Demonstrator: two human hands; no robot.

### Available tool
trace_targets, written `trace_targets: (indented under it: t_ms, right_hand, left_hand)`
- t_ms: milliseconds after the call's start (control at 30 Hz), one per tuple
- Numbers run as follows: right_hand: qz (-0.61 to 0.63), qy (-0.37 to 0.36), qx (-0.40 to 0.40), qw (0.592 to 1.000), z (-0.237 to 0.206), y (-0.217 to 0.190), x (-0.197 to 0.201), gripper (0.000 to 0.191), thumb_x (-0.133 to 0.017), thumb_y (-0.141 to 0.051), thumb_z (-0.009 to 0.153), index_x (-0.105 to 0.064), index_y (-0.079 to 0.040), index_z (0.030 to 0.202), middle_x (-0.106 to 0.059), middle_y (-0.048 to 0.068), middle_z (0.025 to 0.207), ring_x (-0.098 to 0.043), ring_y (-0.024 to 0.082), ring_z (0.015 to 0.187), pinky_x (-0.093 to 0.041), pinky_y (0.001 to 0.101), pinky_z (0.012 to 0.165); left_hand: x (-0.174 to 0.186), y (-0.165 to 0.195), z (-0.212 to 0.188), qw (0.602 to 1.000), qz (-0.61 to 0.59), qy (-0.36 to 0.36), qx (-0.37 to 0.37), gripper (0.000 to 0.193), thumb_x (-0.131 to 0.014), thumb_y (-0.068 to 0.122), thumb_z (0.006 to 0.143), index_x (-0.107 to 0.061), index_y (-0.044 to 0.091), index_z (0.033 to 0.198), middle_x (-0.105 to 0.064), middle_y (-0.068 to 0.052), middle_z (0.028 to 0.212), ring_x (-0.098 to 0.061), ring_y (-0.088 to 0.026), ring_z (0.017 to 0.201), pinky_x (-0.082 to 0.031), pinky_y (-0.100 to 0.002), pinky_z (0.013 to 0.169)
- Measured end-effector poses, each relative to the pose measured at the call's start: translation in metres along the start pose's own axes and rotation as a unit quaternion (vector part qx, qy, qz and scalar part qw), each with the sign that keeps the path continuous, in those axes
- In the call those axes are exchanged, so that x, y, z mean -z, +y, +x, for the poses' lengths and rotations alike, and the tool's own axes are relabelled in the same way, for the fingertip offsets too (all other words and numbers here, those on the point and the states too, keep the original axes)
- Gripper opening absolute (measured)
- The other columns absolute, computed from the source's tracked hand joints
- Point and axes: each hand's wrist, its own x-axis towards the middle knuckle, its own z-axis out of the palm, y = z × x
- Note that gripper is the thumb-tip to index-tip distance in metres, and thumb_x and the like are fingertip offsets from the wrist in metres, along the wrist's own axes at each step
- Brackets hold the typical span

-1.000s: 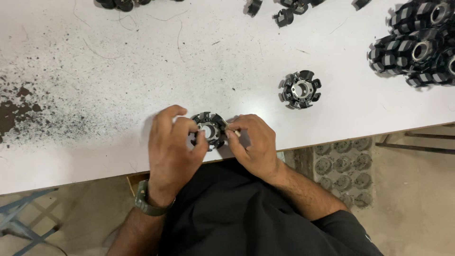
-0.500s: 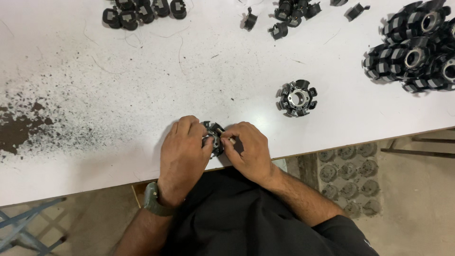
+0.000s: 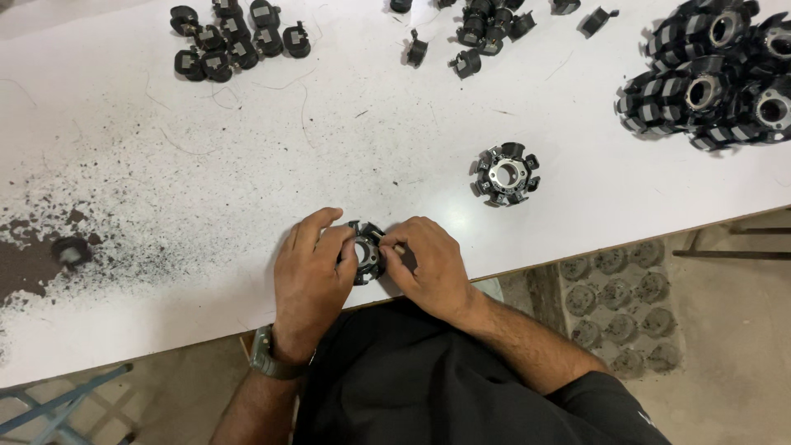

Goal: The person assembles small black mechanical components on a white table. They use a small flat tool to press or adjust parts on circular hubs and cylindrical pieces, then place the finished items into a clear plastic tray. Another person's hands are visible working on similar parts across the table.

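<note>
From the head view I take the round black toothed part (image 3: 366,251) at the near edge of the white table (image 3: 247,165) as my landmark. My left hand (image 3: 311,280) is clamped on its left side, fingers curled over the rim, which I judge keeps it flat and steady against the tabletop. My right hand (image 3: 430,268) presses in from its right, fingertips pinched together on something small at the part's edge; I cannot tell what that piece is.

Up and to the right of the part sits a second toothed ring with a pale metal centre (image 3: 506,174), alone and well apart, upright on its face. Farther right and up is a heap of similar rings (image 3: 713,74). Up and left lies a cluster of small black pieces (image 3: 235,41); straight up, another loose scatter (image 3: 486,29). To the left, dark grit (image 3: 107,239) speckles the table, with one small dark lump (image 3: 70,250) in it.
</note>
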Motion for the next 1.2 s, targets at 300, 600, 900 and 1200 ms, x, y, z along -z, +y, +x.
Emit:
trace_targets:
  t_ms: [300, 600, 900, 1200]
  right_hand:
    - [-0.011, -0.007, 0.007, 1.000, 0.006, 0.002, 0.000, 0.017, -0.074, -0.001, 0.088, -0.063, -0.006, 0.099, -0.066, 0.007, 0.091, -0.063, 0.025, 0.080, -0.050, 0.0379, 0.069]
    - [-0.027, 0.007, 0.047, 0.999, 0.001, 0.011, 0.002, 0.021, -0.075, -0.003, 0.087, -0.063, -0.006, 0.103, -0.066, 0.008, 0.098, -0.065, 0.026, 0.096, -0.049, 0.0499, 0.102]
    - [-0.031, -0.006, 0.088, 0.996, -0.008, 0.017, -0.002, 0.024, -0.079, -0.002, 0.085, -0.065, -0.006, 0.105, -0.067, 0.009, 0.101, -0.066, 0.029, 0.107, -0.048, 0.0528, 0.110]
    - [-0.056, -0.001, 0.094, 0.994, -0.001, 0.013, -0.009, 0.025, -0.081, -0.003, 0.085, -0.065, -0.005, 0.104, -0.067, 0.008, 0.099, -0.065, 0.027, 0.103, -0.050, 0.0506, 0.105]
  left_hand:
    - [0.000, -0.015, 0.006, 0.998, 0.026, -0.040, -0.048, 0.011, -0.071, 0.005, 0.084, -0.069, 0.003, 0.095, -0.066, -0.011, 0.119, -0.067, -0.028, 0.108, -0.054, -0.043, 0.089]
    - [-0.012, -0.001, -0.001, 0.997, -0.049, -0.051, 0.011, 0.012, -0.070, 0.007, 0.093, -0.071, 0.001, 0.104, -0.069, -0.012, 0.118, -0.069, -0.029, 0.102, -0.058, -0.040, 0.085]
    - [-0.012, 0.003, -0.005, 0.994, -0.085, -0.011, 0.061, 0.012, -0.071, 0.005, 0.094, -0.071, 0.001, 0.105, -0.072, -0.013, 0.112, -0.072, -0.029, 0.097, -0.060, -0.038, 0.081]
    - [-0.012, -0.001, -0.009, 0.994, -0.083, -0.017, 0.067, 0.012, -0.071, 0.002, 0.089, -0.069, 0.001, 0.101, -0.072, -0.013, 0.113, -0.072, -0.029, 0.097, -0.060, -0.038, 0.079]
